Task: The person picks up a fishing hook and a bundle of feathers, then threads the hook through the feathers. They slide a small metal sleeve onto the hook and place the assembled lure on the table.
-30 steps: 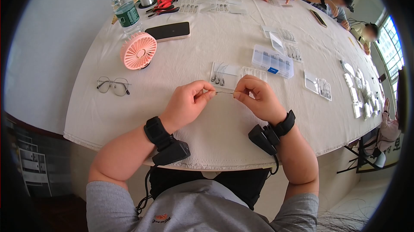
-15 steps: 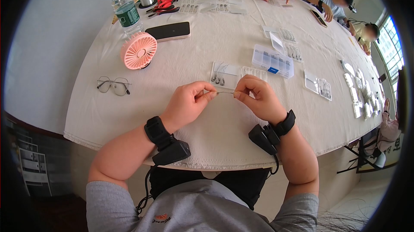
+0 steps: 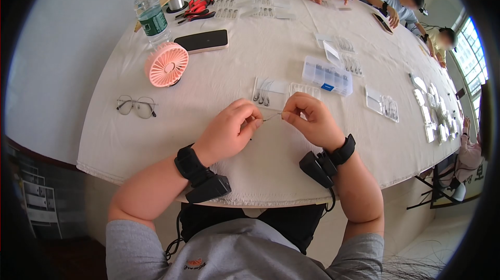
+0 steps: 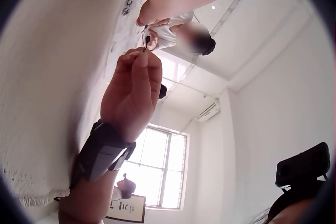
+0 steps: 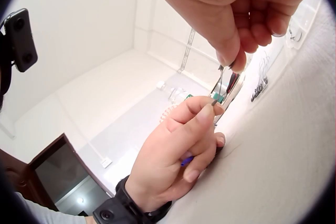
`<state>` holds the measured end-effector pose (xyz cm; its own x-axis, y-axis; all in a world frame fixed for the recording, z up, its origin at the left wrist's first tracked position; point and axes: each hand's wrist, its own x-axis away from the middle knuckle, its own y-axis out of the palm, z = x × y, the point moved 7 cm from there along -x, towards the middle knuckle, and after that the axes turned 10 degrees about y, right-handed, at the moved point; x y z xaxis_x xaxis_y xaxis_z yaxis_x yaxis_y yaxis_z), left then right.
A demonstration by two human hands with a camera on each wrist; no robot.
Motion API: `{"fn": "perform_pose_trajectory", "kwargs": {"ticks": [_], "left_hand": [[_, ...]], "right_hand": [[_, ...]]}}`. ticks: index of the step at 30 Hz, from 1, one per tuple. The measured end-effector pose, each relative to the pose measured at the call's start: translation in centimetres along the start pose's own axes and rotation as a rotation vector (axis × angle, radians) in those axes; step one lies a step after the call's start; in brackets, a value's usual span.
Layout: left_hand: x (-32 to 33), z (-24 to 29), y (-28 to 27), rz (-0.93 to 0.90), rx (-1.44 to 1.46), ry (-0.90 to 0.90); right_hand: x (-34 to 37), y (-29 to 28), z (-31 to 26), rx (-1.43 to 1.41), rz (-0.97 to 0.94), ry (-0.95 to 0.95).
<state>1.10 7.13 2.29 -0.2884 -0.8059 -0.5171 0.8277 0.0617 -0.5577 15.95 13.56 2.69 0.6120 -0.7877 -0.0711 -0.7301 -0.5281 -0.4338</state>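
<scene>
Between my two hands runs a thin dark strand (image 3: pixel 272 117), slanting up to the right; its exact kind I cannot tell. My left hand (image 3: pixel 230 128) pinches its lower end between thumb and forefinger, other fingers curled. A small blue piece (image 5: pixel 187 160) shows in that palm in the right wrist view, and a dark tip (image 3: pixel 251 139) pokes out below the hand. My right hand (image 3: pixel 311 119) pinches the strand's upper end with thumb and fingertips. Just beyond the hands lies an opened clear case (image 3: pixel 276 88) with several dark fish hooks (image 3: pixel 262 98) in it.
A divided plastic box (image 3: pixel 327 76) and more hook cases (image 3: pixel 382 104) lie to the right. Left are glasses (image 3: pixel 136 106), a pink fan (image 3: pixel 166 65), a phone (image 3: pixel 202 41) and a water bottle (image 3: pixel 151 14). Red-handled pliers (image 3: pixel 197 8) lie behind. Other people sit across the table.
My left hand has dropped slightly and turned, so the strand now slants instead of lying level. A dark tip now shows below it. My right hand stays nearly in place.
</scene>
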Motion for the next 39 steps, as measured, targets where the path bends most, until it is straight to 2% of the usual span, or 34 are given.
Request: {"fn": "perform_pose_trajectory", "kwargs": {"ticks": [3, 9, 18, 21, 39], "left_hand": [[0.3, -0.6, 0.5, 0.009, 0.088, -0.023], [0.9, -2.4, 1.7, -0.054, 0.433, -0.345], [0.8, -2.3, 1.4, -0.098, 0.357, -0.325], [1.0, -2.6, 1.4, -0.054, 0.360, -0.289], [1.0, -2.7, 1.1, -0.003, 0.359, -0.343]], "right_hand": [[0.0, 0.1, -0.1, 0.013, 0.000, 0.002], [0.0, 0.0, 0.0, -0.004, 0.004, 0.009], [0.0, 0.1, 0.4, -0.012, -0.003, 0.016], [0.0, 0.1, 0.5, -0.010, -0.011, 0.013], [0.0, 0.1, 0.1, 0.033, -0.029, -0.004]]}}
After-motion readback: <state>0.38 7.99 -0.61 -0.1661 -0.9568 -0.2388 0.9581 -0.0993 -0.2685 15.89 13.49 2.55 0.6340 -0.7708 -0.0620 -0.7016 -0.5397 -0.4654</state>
